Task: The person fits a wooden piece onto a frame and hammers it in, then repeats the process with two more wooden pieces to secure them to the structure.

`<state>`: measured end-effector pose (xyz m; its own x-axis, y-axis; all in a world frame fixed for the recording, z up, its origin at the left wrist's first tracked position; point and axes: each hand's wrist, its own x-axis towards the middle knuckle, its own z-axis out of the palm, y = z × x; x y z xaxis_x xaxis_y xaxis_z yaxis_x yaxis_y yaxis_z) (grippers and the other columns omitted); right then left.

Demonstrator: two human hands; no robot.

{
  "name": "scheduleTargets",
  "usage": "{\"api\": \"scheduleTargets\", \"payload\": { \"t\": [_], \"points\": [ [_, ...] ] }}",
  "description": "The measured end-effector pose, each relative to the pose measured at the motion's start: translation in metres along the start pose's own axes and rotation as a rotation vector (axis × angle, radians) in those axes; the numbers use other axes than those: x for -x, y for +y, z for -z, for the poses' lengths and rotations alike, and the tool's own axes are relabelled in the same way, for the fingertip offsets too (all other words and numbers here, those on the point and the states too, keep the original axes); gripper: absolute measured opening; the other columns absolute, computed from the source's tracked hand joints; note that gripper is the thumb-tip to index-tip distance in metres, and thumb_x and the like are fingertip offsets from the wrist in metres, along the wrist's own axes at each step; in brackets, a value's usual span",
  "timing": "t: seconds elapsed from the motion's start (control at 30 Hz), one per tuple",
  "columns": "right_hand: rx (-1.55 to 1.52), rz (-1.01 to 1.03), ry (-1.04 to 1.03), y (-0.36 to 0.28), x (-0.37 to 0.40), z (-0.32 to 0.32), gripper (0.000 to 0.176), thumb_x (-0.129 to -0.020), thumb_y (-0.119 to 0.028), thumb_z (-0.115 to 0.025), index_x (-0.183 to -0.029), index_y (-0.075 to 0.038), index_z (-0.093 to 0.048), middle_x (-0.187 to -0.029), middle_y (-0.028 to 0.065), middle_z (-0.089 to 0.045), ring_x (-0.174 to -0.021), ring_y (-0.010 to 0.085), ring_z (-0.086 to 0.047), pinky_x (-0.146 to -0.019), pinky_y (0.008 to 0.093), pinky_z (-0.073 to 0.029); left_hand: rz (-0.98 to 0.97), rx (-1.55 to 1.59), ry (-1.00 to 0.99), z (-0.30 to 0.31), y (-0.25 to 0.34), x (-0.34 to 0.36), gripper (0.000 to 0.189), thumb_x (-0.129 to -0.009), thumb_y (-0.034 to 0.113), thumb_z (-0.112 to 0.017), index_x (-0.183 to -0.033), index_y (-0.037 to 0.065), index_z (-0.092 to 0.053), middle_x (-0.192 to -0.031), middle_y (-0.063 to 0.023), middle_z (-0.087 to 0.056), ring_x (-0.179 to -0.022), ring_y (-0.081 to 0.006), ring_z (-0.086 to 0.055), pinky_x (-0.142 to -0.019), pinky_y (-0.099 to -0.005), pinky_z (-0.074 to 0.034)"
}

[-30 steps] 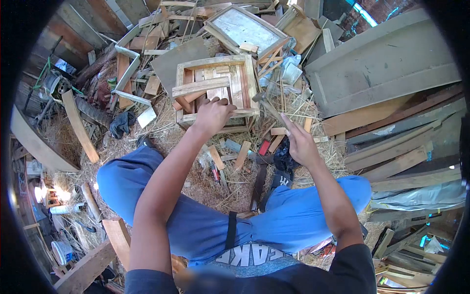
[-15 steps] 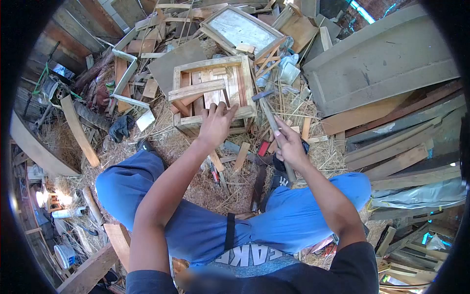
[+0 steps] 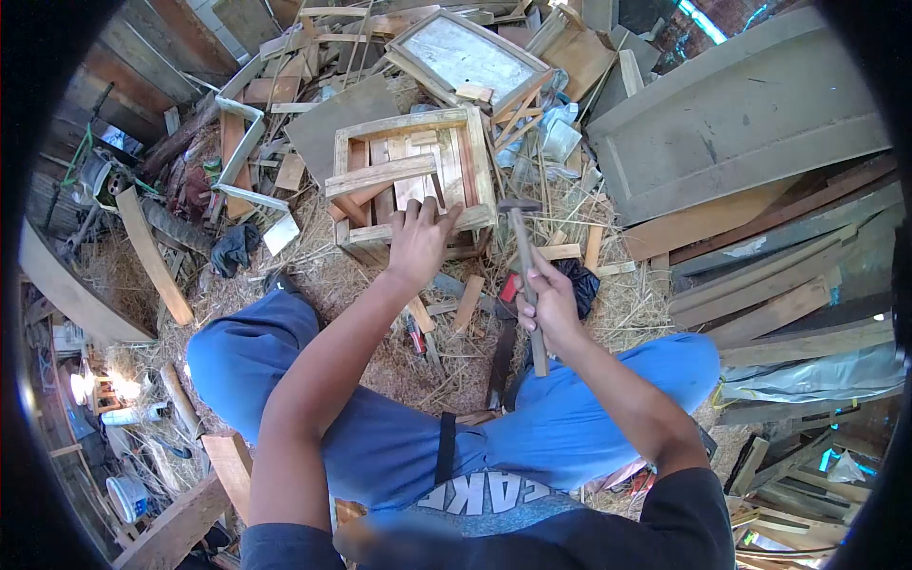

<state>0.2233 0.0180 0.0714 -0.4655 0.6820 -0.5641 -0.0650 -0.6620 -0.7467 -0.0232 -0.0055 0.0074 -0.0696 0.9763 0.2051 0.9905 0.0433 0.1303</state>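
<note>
In the head view, a wooden frame box point(image 3: 366, 234) with slats inside stands on the straw-covered ground. My left hand point(image 3: 416, 239) rests on its near rail, fingers over the edge; whether they pinch anything there is hidden. A loose-looking wooden bar point(image 3: 382, 176) lies slantwise across the box's left part. To the right of the box, my right hand point(image 3: 551, 302) is closed round the wooden handle of a hammer point(image 3: 524, 249). The hammer's metal head points away from me, just beyond the box's near right corner, apart from it.
A framed panel point(image 3: 467, 57) lies behind the box among wood scraps. A large grey board point(image 3: 741, 123) leans at the right, above stacked planks point(image 3: 779, 294). Near my legs are a red-handled tool point(image 3: 416, 340), a red object point(image 3: 509, 288) and a black bag point(image 3: 581, 285).
My right hand has shifted slightly toward me and left with the hammer, whose handle now stands steeper and whose head has turned. My left hand stays on the box.
</note>
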Motion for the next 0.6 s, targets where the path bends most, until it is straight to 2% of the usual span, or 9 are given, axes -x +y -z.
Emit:
{"api": "scheduleTargets", "payload": {
  "t": [0.07,0.13,0.27,0.37,0.43,0.47,0.53,0.57,0.6],
  "points": [
    [0.040,-0.007,-0.046,-0.002,0.002,-0.003,0.053,-0.112,-0.010,-0.040,-0.163,-0.023,-0.034,-0.096,0.0027,-0.053,-0.057,0.0083,-0.043,-0.043,0.0240,-0.038,0.001,0.001,0.007,0.002,0.003,-0.002,0.043,-0.096,0.024,-0.064,-0.139,0.021,-0.066,-0.121,-0.0123,-0.060,-0.117,-0.0334,-0.053,-0.096,-0.0522,-0.043],
    [-0.040,-0.016,-0.011,-0.002,-0.001,-0.002,0.054,-0.111,-0.009,-0.040,-0.163,-0.024,-0.035,-0.094,0.0026,-0.052,-0.057,0.0084,-0.042,-0.043,0.0239,-0.038,0.023,0.083,0.008,0.003,0.004,-0.002,0.048,-0.091,0.016,-0.070,-0.139,0.019,-0.066,-0.117,-0.0153,-0.058,-0.116,-0.0376,-0.054,-0.100,-0.0525,-0.043],
    [-0.082,0.034,0.084,-0.003,-0.005,-0.002,0.054,-0.111,-0.009,-0.040,-0.163,-0.023,-0.034,-0.095,0.0030,-0.053,-0.057,0.0083,-0.043,-0.044,0.0239,-0.038,0.023,0.092,0.001,0.004,0.003,-0.002,0.048,-0.092,0.016,-0.069,-0.139,0.018,-0.066,-0.118,-0.0152,-0.059,-0.116,-0.0377,-0.054,-0.101,-0.0523,-0.043],
    [-0.016,-0.080,-0.054,-0.007,-0.006,0.001,0.055,-0.111,-0.009,-0.039,-0.164,-0.024,-0.033,-0.094,0.0030,-0.054,-0.056,0.0083,-0.042,-0.043,0.0235,-0.036,0.023,0.080,-0.008,0.004,0.003,-0.004,0.047,-0.093,0.017,-0.068,-0.139,0.018,-0.066,-0.118,-0.0159,-0.059,-0.118,-0.0382,-0.054,-0.101,-0.0524,-0.044],
    [0.093,0.030,0.032,-0.003,-0.007,0.002,0.055,-0.110,-0.008,-0.042,-0.163,-0.021,-0.036,-0.097,0.0044,-0.057,-0.059,0.0109,-0.049,-0.049,0.0274,-0.044,0.031,0.065,-0.024,0.008,0.005,-0.003,0.046,-0.094,0.019,-0.068,-0.140,0.018,-0.065,-0.120,-0.0166,-0.059,-0.119,-0.0380,-0.054,-0.101,-0.0525,-0.045],
    [0.092,0.029,0.032,0.004,-0.013,0.007,0.055,-0.110,-0.008,-0.042,-0.163,-0.021,-0.036,-0.097,0.0044,-0.057,-0.059,0.0109,-0.049,-0.049,0.0274,-0.044,0.030,0.065,-0.026,0.009,0.004,-0.003,0.046,-0.094,0.019,-0.068,-0.140,0.018,-0.065,-0.120,-0.0166,-0.059,-0.119,-0.0380,-0.054,-0.101,-0.0525,-0.045],
    [0.573,0.282,0.149,0.012,-0.024,0.013,0.053,-0.109,-0.008,-0.046,-0.161,-0.017,-0.040,-0.100,0.0107,-0.061,-0.065,0.0166,-0.056,-0.063,0.0350,-0.052,0.004,0.030,-0.024,0.010,0.003,-0.004,0.045,-0.096,0.023,-0.067,-0.140,0.018,-0.065,-0.123,-0.0174,-0.060,-0.119,-0.0378,-0.054,-0.099,-0.0527,-0.047],
    [0.801,0.409,0.150,0.014,-0.026,0.020,0.056,-0.104,-0.003,-0.052,-0.158,-0.013,-0.043,-0.103,0.0192,-0.063,-0.076,0.0281,-0.063,-0.078,0.0404,-0.054,0.004,0.033,-0.022,0.010,0.002,-0.005,0.045,-0.096,0.023,-0.067,-0.140,0.018,-0.065,-0.123,-0.0174,-0.060,-0.119,-0.0378,-0.054,-0.099,-0.0527,-0.047],
    [0.804,0.410,0.151,0.013,-0.026,0.022,0.056,-0.104,-0.003,-0.052,-0.158,-0.013,-0.043,-0.103,0.0192,-0.063,-0.076,0.0281,-0.063,-0.078,0.0404,-0.054,0.016,0.058,-0.058,0.012,0.002,-0.006,0.044,-0.096,0.024,-0.067,-0.140,0.018,-0.065,-0.124,-0.0176,-0.060,-0.119,-0.0377,-0.054,-0.099,-0.0532,-0.048]
  ]
}}
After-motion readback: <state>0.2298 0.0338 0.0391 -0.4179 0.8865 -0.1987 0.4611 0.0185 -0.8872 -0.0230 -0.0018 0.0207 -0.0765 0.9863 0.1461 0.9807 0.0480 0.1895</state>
